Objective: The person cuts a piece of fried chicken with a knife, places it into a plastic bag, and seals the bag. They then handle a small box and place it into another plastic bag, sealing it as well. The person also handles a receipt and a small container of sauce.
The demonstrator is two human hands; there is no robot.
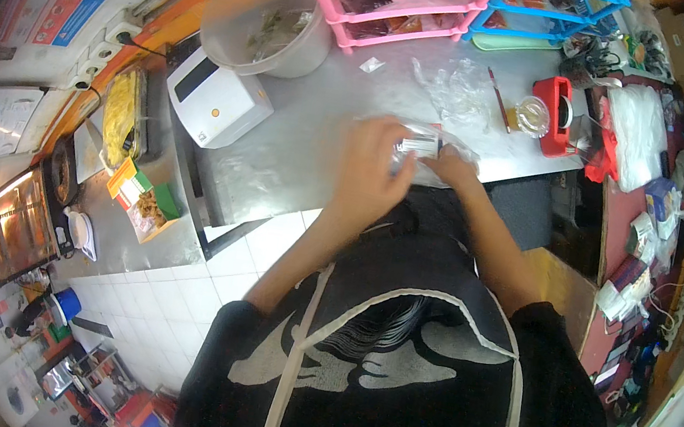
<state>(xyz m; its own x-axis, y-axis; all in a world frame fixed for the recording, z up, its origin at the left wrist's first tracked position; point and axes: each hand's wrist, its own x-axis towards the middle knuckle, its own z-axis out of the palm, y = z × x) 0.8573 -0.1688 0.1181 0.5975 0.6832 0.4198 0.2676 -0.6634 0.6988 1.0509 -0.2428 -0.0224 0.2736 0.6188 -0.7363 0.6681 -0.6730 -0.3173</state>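
Note:
At the near edge of the metal table, a clear plastic bag [467, 154] lies under both my hands. A white printed label [419, 146] shows on its top, between the fingers and thumb of my left hand [374, 164]. That hand is slightly blurred and closed on the bag at the label's left side. My right hand [453, 168] grips the bag's right part, its fingers curled and partly hidden. What the bag contains cannot be made out.
A white printer-like device [229, 113] and a translucent tub [295, 56] stand left on the metal table [314, 103]. Pink drawers [407, 11] and blue drawers [530, 19] line the back. Crumpled plastic [453, 89], a round clear container [530, 116] and a red tape dispenser [554, 113] lie right.

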